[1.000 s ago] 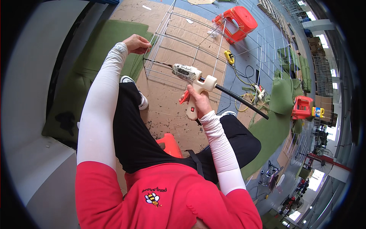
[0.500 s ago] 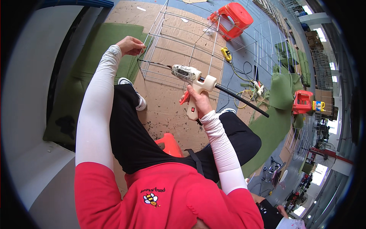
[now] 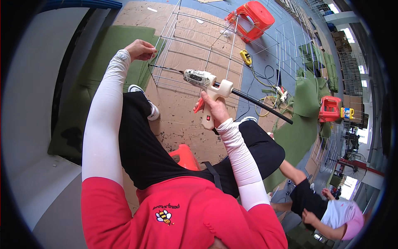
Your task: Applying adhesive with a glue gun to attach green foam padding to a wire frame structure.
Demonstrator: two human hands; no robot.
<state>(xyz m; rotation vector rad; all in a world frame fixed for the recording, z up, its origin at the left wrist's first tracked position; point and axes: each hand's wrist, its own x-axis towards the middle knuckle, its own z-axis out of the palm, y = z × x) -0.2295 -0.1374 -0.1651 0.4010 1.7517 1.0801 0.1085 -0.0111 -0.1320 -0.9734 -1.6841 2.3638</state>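
My right hand (image 3: 215, 108) is wrapped around the handle of a white hot glue gun (image 3: 199, 78), whose nozzle is smeared with dark residue. A long black glue stick (image 3: 265, 108) juts out of its back. The nozzle points left, toward a corner of a wire frame (image 3: 232, 47), where a dark strand lies along the wire. Just above that corner is my left hand (image 3: 141, 50), its thumb and fingertips pressed together. Whatever they pinch is too small to make out. Beneath and behind the left hand lie green sheets (image 3: 128, 39).
Cardboard (image 3: 192, 130) covers the floor under the frame. Beyond stand a red stool (image 3: 262, 18), a yellow power strip (image 3: 246, 57) and trailing cables. More green material (image 3: 304, 99) lies on the right. At the lower right, another person (image 3: 327, 211) is close by.
The glue gun has shifted very slightly left in my right hand. My left hand stays nearly still. The other person has come further into view at the lower right.
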